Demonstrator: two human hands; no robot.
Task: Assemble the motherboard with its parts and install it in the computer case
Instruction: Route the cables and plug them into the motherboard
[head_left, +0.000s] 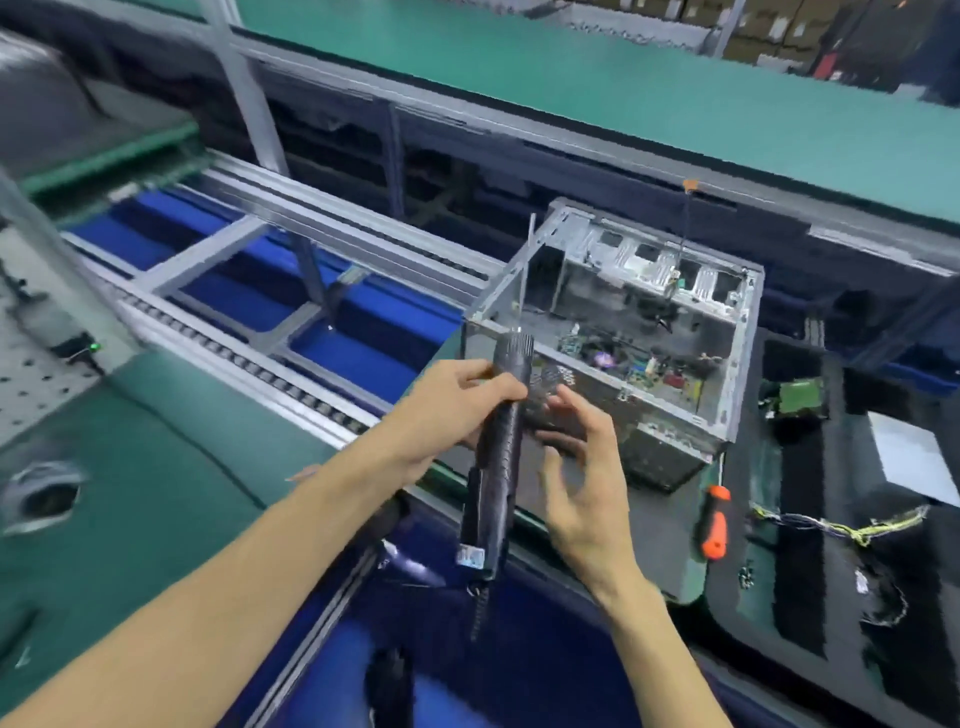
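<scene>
A black electric screwdriver (497, 457) with a long thin bit pointing up is gripped around its upper body by my left hand (457, 410). My right hand (582, 478) hovers just right of the tool with spread, relaxed fingers and holds nothing. Behind both hands stands an open grey computer case (737, 364). The motherboard (634, 364) lies on the case floor, green with several components.
An orange-handled screwdriver (714, 522) lies right of the case on a dark mat. Loose wires (836, 530) and a green board (800, 395) sit at the right. A roller conveyor (244, 358) with blue bins runs at the left. A coiled cord hangs from the tool.
</scene>
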